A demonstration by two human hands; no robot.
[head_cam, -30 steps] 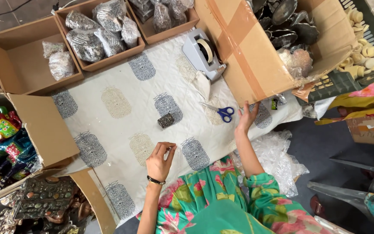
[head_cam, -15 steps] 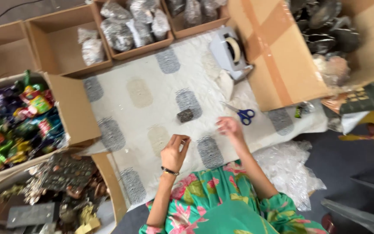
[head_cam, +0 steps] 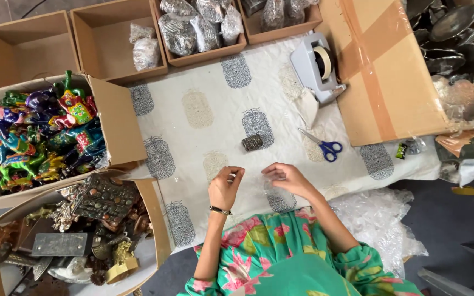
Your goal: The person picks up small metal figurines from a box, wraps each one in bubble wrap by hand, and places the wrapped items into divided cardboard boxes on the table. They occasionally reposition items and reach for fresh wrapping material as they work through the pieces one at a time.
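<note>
Clear thin plastic wrap [head_cam: 259, 183] is now pinched between both hands; the right hand [head_cam: 287, 179] came back from the blue-handled scissors [head_cam: 325, 145] at two o'clock to join the left hand [head_cam: 225, 187].

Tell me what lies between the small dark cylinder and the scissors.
Head view: only bare patterned cloth lies between the small dark cylinder and the blue-handled scissors.

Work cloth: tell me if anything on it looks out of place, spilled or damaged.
Nothing looks spilled or broken. The scissors lie closed on the patterned cloth, and a small dark cylinder lies alone mid-cloth. The tape dispenser sits askew against the big cardboard box. Both hands pinch clear plastic film, hard to make out.
</note>
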